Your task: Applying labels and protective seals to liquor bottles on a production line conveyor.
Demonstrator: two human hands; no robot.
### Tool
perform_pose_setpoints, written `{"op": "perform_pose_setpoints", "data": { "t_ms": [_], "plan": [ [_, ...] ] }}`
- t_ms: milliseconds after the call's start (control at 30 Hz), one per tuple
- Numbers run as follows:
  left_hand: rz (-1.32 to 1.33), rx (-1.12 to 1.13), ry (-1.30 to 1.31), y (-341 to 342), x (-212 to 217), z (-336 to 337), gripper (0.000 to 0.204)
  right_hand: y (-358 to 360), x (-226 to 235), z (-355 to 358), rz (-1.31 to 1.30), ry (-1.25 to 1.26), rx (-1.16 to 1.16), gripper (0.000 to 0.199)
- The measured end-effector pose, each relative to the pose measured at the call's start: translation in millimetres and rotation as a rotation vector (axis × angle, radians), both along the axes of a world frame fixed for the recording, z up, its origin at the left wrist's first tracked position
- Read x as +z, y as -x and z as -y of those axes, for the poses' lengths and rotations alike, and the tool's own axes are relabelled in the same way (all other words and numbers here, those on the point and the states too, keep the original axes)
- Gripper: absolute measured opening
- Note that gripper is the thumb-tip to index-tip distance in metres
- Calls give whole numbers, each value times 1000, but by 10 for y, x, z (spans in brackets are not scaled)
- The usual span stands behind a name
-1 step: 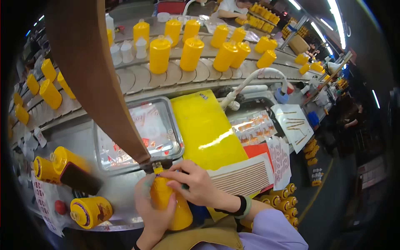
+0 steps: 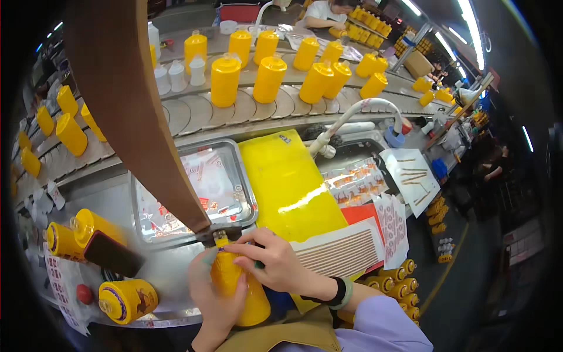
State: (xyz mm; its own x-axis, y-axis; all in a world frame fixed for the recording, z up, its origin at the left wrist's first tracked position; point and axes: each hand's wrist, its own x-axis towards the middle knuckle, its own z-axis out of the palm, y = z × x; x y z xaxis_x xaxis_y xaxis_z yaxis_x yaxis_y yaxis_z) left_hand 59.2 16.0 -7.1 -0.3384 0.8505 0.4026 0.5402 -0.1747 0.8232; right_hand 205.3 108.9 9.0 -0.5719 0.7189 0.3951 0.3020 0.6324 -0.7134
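Observation:
My left hand (image 2: 216, 293) wraps round a yellow bottle (image 2: 253, 302) that leans close to my body. The fingers of my right hand (image 2: 272, 258) are curled and pressed at the shoulder of this bottle, just below its neck. A bit of purple trim (image 2: 221, 249) shows by the right fingertips; what they pinch is too small to make out. Something green shows in the right palm. The bottle's top meets a dark metal fitting (image 2: 218, 232) at the foot of a brown post. A yellow bottle with a purple ring and a printed figure (image 2: 139, 298) stands to the left.
A brown post (image 2: 126, 105) slants across the view. Behind it lie a clear tray (image 2: 253, 193), a yellow sheet (image 2: 287, 176) and a striped sheet (image 2: 343, 249). Yellow bottles ride a curved conveyor (image 2: 193, 111). At left are a dark phone-like slab (image 2: 111, 253) and a red ball (image 2: 84, 293).
The view has shifted very slightly. Both hands keep the same hold on the bottle.

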Motion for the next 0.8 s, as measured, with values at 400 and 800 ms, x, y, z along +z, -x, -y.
{"op": "perform_pose_setpoints", "data": {
  "t_ms": [400,800],
  "plan": [
    [64,-46,44,115,-228,100,61,-14,-81,17,17,51,-32,19],
    [228,-88,3,229,-392,114,69,14,-42,-40,-1,67,-68,22]
  ]
}}
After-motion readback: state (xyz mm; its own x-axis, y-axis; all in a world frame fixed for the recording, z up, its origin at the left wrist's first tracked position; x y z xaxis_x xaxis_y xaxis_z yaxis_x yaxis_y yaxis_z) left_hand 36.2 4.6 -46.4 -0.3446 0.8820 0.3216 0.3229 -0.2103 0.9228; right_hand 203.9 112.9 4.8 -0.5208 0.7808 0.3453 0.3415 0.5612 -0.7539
